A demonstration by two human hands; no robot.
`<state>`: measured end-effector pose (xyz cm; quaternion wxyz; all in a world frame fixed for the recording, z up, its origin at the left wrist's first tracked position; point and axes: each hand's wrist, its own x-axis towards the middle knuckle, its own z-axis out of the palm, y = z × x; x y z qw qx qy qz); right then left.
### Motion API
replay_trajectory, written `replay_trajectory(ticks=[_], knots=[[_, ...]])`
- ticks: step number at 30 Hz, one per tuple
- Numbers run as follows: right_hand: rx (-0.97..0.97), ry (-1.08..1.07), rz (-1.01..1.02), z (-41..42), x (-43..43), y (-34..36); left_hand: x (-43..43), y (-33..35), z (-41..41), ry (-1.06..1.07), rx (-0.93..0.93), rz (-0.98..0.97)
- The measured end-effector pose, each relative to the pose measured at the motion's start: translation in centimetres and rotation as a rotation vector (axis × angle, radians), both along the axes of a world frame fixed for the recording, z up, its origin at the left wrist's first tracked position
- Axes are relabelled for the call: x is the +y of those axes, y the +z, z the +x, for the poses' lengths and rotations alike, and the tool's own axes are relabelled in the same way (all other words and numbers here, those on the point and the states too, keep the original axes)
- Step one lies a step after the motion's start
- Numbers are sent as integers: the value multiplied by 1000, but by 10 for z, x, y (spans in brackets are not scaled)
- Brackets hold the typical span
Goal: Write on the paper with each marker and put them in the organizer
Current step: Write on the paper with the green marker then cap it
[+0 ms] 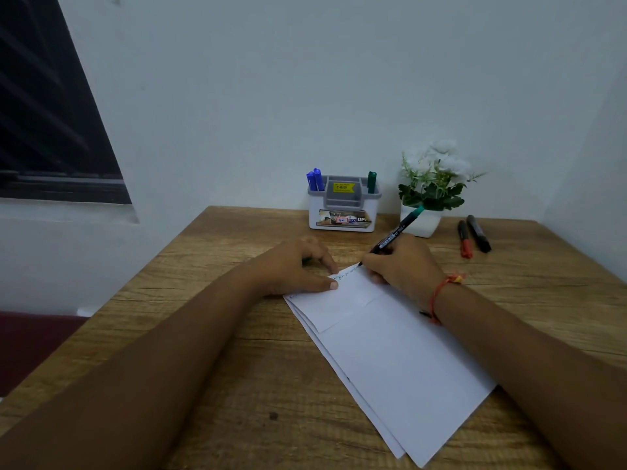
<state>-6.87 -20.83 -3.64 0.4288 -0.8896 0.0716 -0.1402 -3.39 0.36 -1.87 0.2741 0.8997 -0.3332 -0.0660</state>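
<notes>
Paper (400,361) under hands (295,266) (403,262), marker (390,239) perhaps green.

We're counting six markers here: two blue markers (315,179) and one green marker (372,182) standing in the one organizer (342,215), one red marker (464,239) and one black marker (478,233) lying on the one table (220,334), and one green-ended marker (397,234) in the right hand (402,264). We're also seeing one potted plant (434,184) and one stack of paper (400,361), but we're not managing to count its sheets.
</notes>
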Motion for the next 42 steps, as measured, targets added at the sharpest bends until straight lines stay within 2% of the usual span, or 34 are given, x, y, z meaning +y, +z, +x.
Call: replay_trajectory(ticks=[32, 34, 39, 42], knots=[[57, -32, 17, -4, 3, 6, 0, 2, -3, -1, 3, 0], [66, -29, 78, -5, 1, 7, 0, 1, -1, 7, 12, -6], [12, 18, 532, -7, -7, 10, 1, 0, 2, 68, 24, -28], [-12, 27, 577, -11, -6, 16, 4, 0, 6, 232, 29, -108]])
